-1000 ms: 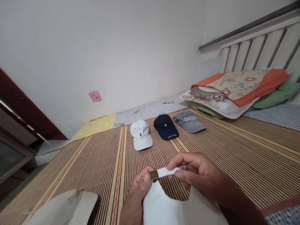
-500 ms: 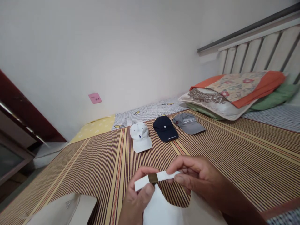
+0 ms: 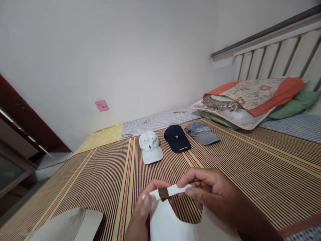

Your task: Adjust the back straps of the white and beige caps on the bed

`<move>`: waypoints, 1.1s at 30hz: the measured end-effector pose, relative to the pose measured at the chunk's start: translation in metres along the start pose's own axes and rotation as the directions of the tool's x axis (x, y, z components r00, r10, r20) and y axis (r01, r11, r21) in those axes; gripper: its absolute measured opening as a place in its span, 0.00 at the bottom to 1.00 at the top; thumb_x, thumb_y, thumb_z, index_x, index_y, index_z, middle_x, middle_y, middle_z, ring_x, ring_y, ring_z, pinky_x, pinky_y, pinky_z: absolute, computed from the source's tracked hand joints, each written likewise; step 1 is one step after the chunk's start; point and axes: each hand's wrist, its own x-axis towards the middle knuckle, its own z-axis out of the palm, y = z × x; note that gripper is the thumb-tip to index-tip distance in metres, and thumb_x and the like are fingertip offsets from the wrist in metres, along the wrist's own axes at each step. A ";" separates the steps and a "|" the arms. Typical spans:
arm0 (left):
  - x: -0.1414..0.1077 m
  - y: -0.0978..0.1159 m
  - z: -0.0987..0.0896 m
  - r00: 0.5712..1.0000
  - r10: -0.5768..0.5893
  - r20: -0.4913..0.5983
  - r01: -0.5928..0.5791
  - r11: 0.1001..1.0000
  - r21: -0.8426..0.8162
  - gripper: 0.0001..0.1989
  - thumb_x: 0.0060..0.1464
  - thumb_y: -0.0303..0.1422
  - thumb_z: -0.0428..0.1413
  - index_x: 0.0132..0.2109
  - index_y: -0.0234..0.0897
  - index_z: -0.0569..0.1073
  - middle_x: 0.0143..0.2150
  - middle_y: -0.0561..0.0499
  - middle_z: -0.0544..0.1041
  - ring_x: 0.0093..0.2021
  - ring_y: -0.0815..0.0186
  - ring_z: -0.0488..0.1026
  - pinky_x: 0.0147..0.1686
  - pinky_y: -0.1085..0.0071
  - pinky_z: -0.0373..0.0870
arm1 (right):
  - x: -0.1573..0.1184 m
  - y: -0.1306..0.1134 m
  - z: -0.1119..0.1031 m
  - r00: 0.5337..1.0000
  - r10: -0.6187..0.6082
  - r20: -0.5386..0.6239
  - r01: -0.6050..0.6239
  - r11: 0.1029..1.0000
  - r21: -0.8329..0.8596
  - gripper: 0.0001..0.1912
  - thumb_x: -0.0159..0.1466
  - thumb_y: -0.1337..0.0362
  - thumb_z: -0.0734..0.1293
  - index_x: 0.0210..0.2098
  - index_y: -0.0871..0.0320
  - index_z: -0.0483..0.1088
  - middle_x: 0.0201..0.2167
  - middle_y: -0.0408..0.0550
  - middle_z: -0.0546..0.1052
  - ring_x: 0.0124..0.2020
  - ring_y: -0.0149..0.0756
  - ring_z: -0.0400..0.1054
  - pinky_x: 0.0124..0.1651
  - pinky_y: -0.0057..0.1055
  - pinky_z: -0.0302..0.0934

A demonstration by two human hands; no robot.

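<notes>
Left thumb now on the strap's free end, both hands on the held cap

Change: half a second ago the free end of the strap (image 3: 175, 189) stuck out bare, left of the buckle (image 3: 163, 193). Now the left thumb has slid out onto that end and looks to press it toward the cap's edge. Right-side grip unchanged. My read: strap is through the buckle, loose end under control. Can't tell if it's fastened.

Hands: left hand (image 3: 140, 214) pinches the free end, fingers behind. Right hand (image 3: 212, 189) pinches the strap right of the buckle, thumb against curled fingers.

Held cap (image 3: 163, 221): near side, centre, back opening up, lower part out of frame. It hangs above the mat (image 3: 107, 180); contact below not visible.

Containers: none I can make out; inside of held cap hidden.

Around: white cap (image 3: 151, 147), navy cap (image 3: 177, 138), grey cap (image 3: 202, 133) in a row, left to right, farther out on the mat. Beige cap (image 3: 62, 224) near left, cut by frame. Pillows (image 3: 235, 115) stacked far right.
</notes>
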 end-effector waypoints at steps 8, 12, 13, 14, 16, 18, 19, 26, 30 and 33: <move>0.011 -0.005 -0.008 0.999 -0.036 -0.007 0.036 0.998 0.046 0.21 0.51 0.48 0.69 0.33 0.35 0.75 0.24 0.53 0.75 0.21 0.73 0.64 0.24 0.77 0.57 | -0.003 -0.007 0.001 0.999 0.016 -0.036 -0.018 0.998 -0.059 0.14 0.63 0.52 0.73 0.37 0.57 0.79 0.30 0.45 0.77 0.30 0.32 0.67 0.32 0.28 0.59; 0.010 -0.006 -0.008 1.000 -0.021 -0.003 0.021 0.998 0.059 0.21 0.53 0.49 0.68 0.33 0.35 0.75 0.23 0.52 0.76 0.21 0.72 0.65 0.24 0.76 0.56 | -0.001 -0.003 0.000 0.999 -0.031 -0.017 0.029 0.996 -0.081 0.13 0.64 0.53 0.73 0.37 0.57 0.80 0.29 0.44 0.77 0.28 0.31 0.67 0.30 0.27 0.58; 0.010 -0.006 -0.009 1.000 -0.018 -0.004 0.019 0.998 0.065 0.21 0.53 0.49 0.68 0.33 0.35 0.76 0.23 0.52 0.75 0.21 0.72 0.65 0.24 0.76 0.56 | -0.001 -0.002 0.000 0.999 -0.035 -0.012 0.033 0.995 -0.089 0.12 0.64 0.53 0.73 0.37 0.57 0.80 0.28 0.44 0.77 0.28 0.30 0.66 0.29 0.27 0.58; 0.010 -0.006 -0.009 1.000 -0.015 -0.005 0.016 0.998 0.067 0.21 0.53 0.49 0.68 0.33 0.35 0.76 0.23 0.53 0.75 0.21 0.72 0.65 0.24 0.76 0.56 | 0.000 -0.001 0.000 0.999 -0.039 -0.006 0.038 0.994 -0.099 0.12 0.64 0.54 0.72 0.38 0.56 0.80 0.28 0.44 0.77 0.27 0.30 0.66 0.29 0.27 0.58; 0.010 -0.006 -0.009 1.000 -0.009 -0.003 0.010 0.998 0.057 0.20 0.52 0.49 0.68 0.34 0.35 0.76 0.24 0.53 0.75 0.21 0.72 0.65 0.25 0.76 0.57 | 0.000 -0.001 -0.001 0.999 -0.047 0.007 0.047 0.992 -0.116 0.12 0.65 0.54 0.72 0.38 0.57 0.80 0.28 0.45 0.77 0.27 0.31 0.66 0.29 0.27 0.59; 0.009 -0.006 -0.008 1.000 0.000 -0.004 0.000 0.999 0.047 0.20 0.53 0.48 0.68 0.33 0.35 0.75 0.24 0.53 0.74 0.22 0.72 0.65 0.25 0.75 0.58 | 0.000 -0.001 -0.001 0.999 -0.052 0.015 0.054 0.990 -0.128 0.13 0.65 0.54 0.71 0.38 0.57 0.80 0.29 0.46 0.78 0.28 0.32 0.67 0.29 0.28 0.60; 0.009 -0.006 -0.008 1.000 0.004 -0.006 -0.004 0.999 0.050 0.20 0.54 0.48 0.67 0.33 0.35 0.75 0.24 0.53 0.74 0.22 0.72 0.65 0.26 0.75 0.58 | 0.000 -0.001 -0.002 0.999 -0.052 0.015 0.053 0.990 -0.130 0.13 0.65 0.53 0.71 0.38 0.57 0.80 0.30 0.46 0.78 0.28 0.32 0.68 0.30 0.28 0.60; 0.012 -0.008 -0.013 0.997 0.077 0.020 -0.080 0.980 0.181 0.26 0.47 0.55 0.69 0.34 0.36 0.74 0.20 0.57 0.65 0.21 0.75 0.54 0.24 0.75 0.46 | 0.000 0.000 -0.003 0.998 -0.059 0.004 0.059 0.987 -0.149 0.11 0.66 0.55 0.71 0.38 0.56 0.80 0.27 0.43 0.77 0.27 0.31 0.67 0.28 0.26 0.59; 0.012 -0.006 -0.011 0.994 0.104 -0.022 -0.096 0.968 0.231 0.24 0.48 0.53 0.69 0.35 0.38 0.74 0.21 0.58 0.65 0.21 0.75 0.54 0.24 0.75 0.47 | 0.000 0.001 -0.003 0.998 -0.064 0.007 0.065 0.988 -0.140 0.12 0.66 0.54 0.71 0.38 0.56 0.80 0.27 0.43 0.76 0.26 0.30 0.65 0.28 0.27 0.58; 0.009 -0.002 -0.005 0.996 0.080 -0.043 -0.072 0.982 0.175 0.22 0.47 0.50 0.71 0.35 0.37 0.75 0.23 0.57 0.68 0.22 0.76 0.59 0.25 0.78 0.51 | 0.000 0.000 -0.003 0.998 -0.060 0.009 0.060 0.990 -0.128 0.13 0.66 0.53 0.71 0.38 0.56 0.80 0.28 0.43 0.76 0.27 0.30 0.65 0.28 0.27 0.59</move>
